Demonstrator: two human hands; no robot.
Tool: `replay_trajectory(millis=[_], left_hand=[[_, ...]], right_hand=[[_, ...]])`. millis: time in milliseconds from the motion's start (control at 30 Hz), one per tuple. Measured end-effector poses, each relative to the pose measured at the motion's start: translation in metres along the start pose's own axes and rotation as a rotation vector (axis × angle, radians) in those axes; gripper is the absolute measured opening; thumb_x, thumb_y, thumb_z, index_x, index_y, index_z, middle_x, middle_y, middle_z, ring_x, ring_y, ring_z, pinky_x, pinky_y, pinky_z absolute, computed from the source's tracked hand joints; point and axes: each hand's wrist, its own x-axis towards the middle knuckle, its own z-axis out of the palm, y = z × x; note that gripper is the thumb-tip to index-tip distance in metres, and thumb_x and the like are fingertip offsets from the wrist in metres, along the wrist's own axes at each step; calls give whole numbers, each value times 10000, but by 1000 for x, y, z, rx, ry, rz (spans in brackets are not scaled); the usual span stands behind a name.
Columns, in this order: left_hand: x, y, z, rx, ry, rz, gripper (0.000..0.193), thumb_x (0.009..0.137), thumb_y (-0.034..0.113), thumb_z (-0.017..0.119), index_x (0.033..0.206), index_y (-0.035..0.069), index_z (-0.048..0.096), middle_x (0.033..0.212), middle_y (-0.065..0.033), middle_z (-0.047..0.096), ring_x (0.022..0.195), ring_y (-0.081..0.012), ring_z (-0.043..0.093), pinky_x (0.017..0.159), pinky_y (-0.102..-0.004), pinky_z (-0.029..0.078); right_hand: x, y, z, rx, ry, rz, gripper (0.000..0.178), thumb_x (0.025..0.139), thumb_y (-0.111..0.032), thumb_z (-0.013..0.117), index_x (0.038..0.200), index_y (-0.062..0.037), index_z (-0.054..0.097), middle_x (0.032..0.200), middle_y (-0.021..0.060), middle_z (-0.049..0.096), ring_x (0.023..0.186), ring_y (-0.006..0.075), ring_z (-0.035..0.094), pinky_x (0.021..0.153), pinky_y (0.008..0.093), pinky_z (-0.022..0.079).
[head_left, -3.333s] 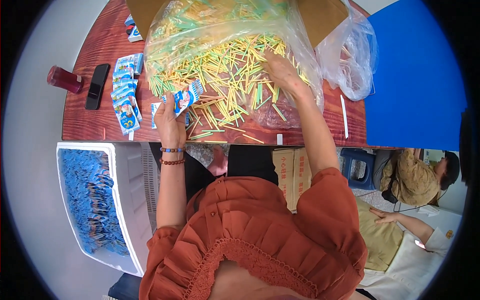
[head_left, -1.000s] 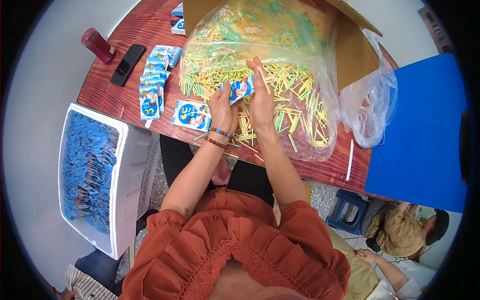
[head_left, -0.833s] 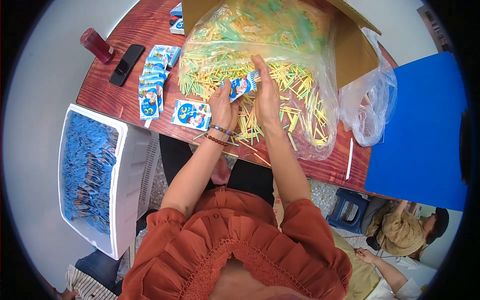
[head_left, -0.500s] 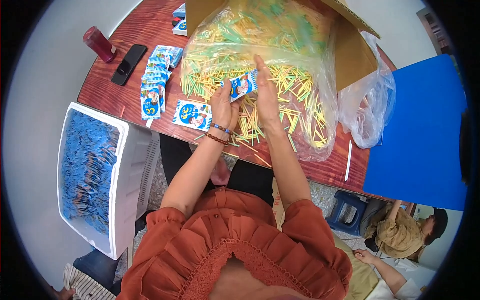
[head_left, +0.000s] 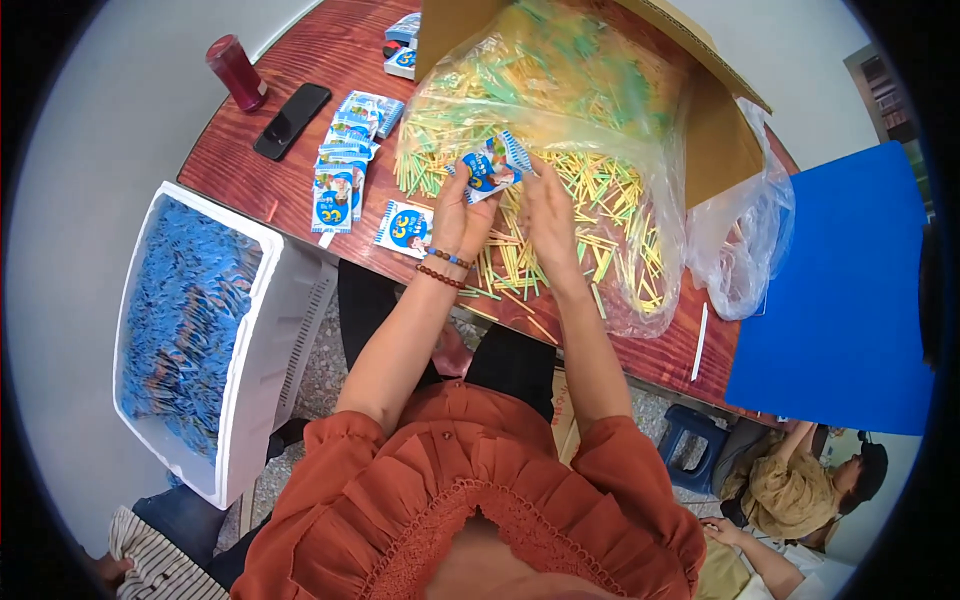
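A small blue-and-white sachet is held in front of me, tilted up to the right. My left hand grips its left end between thumb and fingers, and two bead bracelets circle that wrist. At the sachet's right end, the bent fingers of my right hand close on its edge. Beneath both hands lie many short, thin yellow and green sticks, which spill from a clear plastic bag. Just left of my left hand, another flat sachet rests on the table.
An overlapping row of sachets lies left, near a black phone and a red-filled bottle. A cardboard box stands behind the bag. A white foam box full of blue packets is beside the table. People sit at lower right.
My right hand, flat with fingers extended beside the sachet before, now has its fingers bent onto the right end. The sachet has turned slightly. The whole view has shifted.
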Motion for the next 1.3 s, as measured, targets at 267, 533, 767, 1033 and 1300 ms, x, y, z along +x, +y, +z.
replay_trajectory(millis=[267,533,767,1033,1300], left_hand=[[-57,105,-7,355,156,375,262,931,91,560,1179,20,516,1127,-80,606,1036,-186,591,913,-371,481],[-97,165,-46,679,475,549,317,913,129,599,1180,16,471,1111,-83,541,1029,-207,559,854,-330,469],[-92,169,-45,693,428,561,258,902,94,600,1133,27,506,1092,-66,549,981,-154,559,830,-300,463],[-47,110,-18,842,269,401,150,904,75,593,1044,21,603,984,-45,610,839,-102,582,730,-220,492],[-42,113,-7,962,220,311,156,916,105,590,1022,0,634,922,-15,641,800,-63,585,716,-192,477]], right_hand=[[31,12,107,-21,-386,43,187,924,-176,554,830,-32,627,611,-46,527,530,41,432,472,245,339],[63,76,171,-855,-477,-287,287,888,-274,512,875,-10,624,809,209,624,799,400,597,719,444,476],[30,10,50,-1171,-137,-113,302,881,-284,555,1034,-38,640,959,174,634,839,341,615,774,388,469],[2,25,46,-1040,-229,-12,378,735,-314,739,928,-4,642,867,121,633,764,235,601,687,341,461],[14,40,31,-903,-241,-92,231,809,-315,632,858,-109,723,769,75,650,677,246,607,620,343,449]])
